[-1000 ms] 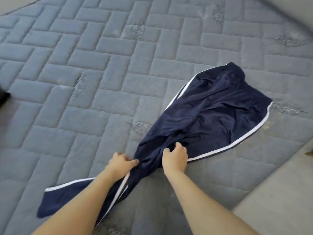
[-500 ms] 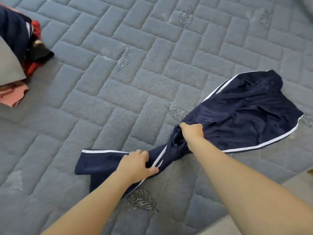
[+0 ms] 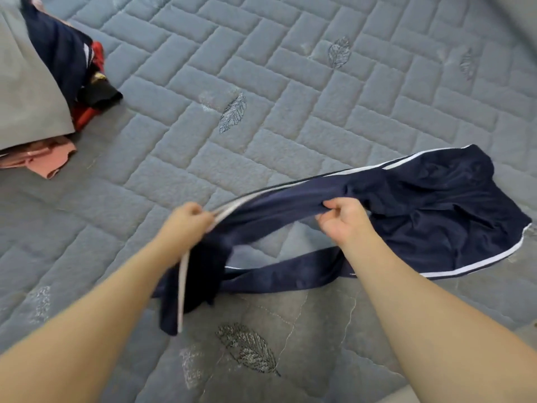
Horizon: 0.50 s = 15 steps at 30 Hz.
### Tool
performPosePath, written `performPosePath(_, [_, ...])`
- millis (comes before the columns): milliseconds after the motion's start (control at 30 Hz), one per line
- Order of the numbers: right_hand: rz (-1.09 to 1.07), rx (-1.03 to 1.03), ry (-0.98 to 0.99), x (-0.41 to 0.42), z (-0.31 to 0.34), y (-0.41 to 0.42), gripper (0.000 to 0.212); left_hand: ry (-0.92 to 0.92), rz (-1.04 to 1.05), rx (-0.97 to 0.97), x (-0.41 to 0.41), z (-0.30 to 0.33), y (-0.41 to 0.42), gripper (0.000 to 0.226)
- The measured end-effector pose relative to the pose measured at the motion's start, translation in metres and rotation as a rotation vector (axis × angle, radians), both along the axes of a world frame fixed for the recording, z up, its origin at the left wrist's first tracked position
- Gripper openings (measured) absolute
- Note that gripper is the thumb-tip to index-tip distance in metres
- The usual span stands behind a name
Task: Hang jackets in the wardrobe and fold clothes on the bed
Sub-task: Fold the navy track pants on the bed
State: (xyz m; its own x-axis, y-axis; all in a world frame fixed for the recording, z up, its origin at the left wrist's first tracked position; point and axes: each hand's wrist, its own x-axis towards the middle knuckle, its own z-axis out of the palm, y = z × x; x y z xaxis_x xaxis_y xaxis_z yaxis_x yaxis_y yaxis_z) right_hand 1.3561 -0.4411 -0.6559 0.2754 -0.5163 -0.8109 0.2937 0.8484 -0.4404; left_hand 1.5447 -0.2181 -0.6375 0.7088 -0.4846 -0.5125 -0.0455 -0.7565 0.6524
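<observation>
With the left hand [image 3: 186, 221] and right hand [image 3: 344, 218] each pinching the navy track pants [image 3: 430, 210] above the bed [image 3: 261, 82], pull the held edge taut and align both legs before folding.

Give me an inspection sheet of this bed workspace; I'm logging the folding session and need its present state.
Surface: grey quilted mattress with stitched leaf motifs.
Job's things: navy garment with white side stripes, partly lifted off the bed, its wider end resting on the mattress.
Clutter: pile of clothes at upper left, navy, red and black pieces; a pink item beside it, partly under grey fabric.
Hands: left hand grips the striped edge; right hand pinches the navy cloth.
Cables: nothing seen.
Surroundings: pale strip at the lower right corner, unclear what.
</observation>
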Motion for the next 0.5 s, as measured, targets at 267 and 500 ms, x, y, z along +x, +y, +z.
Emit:
performPosePath(267, [0.182, 0.200, 0.201, 0.009, -0.014, 0.045, 0.035, -0.379, -0.392, 0.685, 0.049, -0.029, 0.002, 0.056])
performPosePath(500, [0.111, 0.215, 0.239, 0.057, -0.042, 0.082, 0.031, -0.430, -0.398, 0.549, 0.064, -0.056, 0.020, 0.011])
